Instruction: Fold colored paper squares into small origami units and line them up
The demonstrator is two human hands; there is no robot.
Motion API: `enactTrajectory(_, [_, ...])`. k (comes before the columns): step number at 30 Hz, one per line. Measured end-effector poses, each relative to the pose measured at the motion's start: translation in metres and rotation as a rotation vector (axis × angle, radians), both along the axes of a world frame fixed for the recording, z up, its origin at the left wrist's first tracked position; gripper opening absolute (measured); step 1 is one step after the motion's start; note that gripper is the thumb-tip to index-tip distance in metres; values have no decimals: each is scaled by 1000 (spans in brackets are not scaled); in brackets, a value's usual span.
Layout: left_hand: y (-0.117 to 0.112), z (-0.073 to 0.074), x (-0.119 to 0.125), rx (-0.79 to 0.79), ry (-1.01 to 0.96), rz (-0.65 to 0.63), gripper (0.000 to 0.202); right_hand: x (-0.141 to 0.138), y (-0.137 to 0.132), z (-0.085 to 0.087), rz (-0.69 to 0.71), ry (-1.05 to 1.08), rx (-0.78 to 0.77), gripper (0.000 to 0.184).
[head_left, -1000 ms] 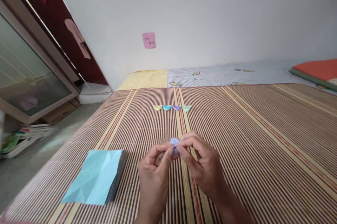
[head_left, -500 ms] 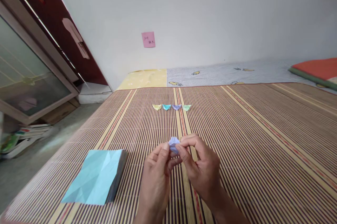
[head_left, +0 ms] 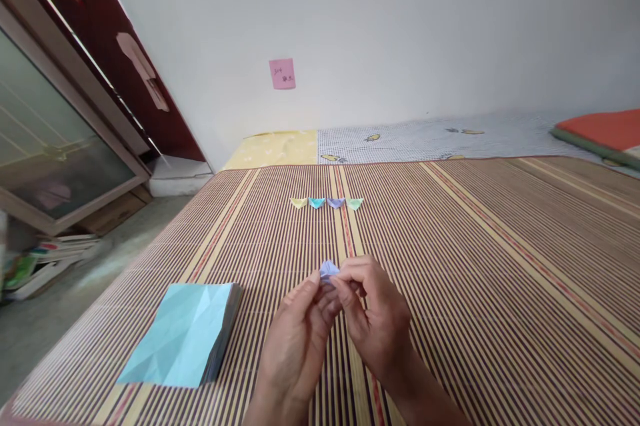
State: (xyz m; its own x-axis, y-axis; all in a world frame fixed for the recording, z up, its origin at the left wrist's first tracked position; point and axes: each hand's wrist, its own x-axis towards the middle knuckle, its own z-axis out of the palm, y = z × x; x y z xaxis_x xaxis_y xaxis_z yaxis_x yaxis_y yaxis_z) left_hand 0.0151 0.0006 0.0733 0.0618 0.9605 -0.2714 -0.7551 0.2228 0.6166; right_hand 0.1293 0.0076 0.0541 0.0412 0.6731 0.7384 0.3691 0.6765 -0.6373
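Observation:
A small piece of folded lilac paper [head_left: 328,269] is pinched between my two hands above the striped mat [head_left: 450,279]. My left hand [head_left: 297,333] grips its left edge with thumb and fingers. On the right edge, the thumb and forefinger of my right hand [head_left: 375,306] press together. Fingers cover the paper's lower part. Beyond the hands lies a row of small folded paper pieces: yellow [head_left: 299,203], blue [head_left: 317,203], purple [head_left: 335,203] and pale green [head_left: 355,203]. To the left of my hands rests a stack of light blue paper [head_left: 180,336], its top sheet creased.
A pink note [head_left: 283,73] is stuck on the white wall. Patterned cloth [head_left: 400,139] runs along the mat's far edge, with a folded orange cloth [head_left: 603,126] at right. The mat's left edge drops to a floor with books [head_left: 55,259] beside a glass-paned door [head_left: 65,139].
My left hand has turned slightly and moved a little left and down. The lilac paper has tilted and shows less of its lower part. The row and the stack stay put.

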Motion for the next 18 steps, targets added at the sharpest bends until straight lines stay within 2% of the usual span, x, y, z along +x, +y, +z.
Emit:
enactTrajectory(3, [0,2,1,22,26,49,21,-1,-1,1,1,-15,12,17])
enactTrajectory(7, [-3,2,4,141,175,77,19,-2,-1,5,-11,21,-42,15])
enactTrajectory(11, [-5,-5,5,258,344,62,21,-2,-1,8,-23,53,-63,16])
enactTrajectory(15, [-4,-12,3,296,479,78,24,-2,-1,10,-30,88,-92,16])
enactTrajectory(18, [-3,-14,-1,309,531,68,23,-1,-1,11,10,152,-186,13])
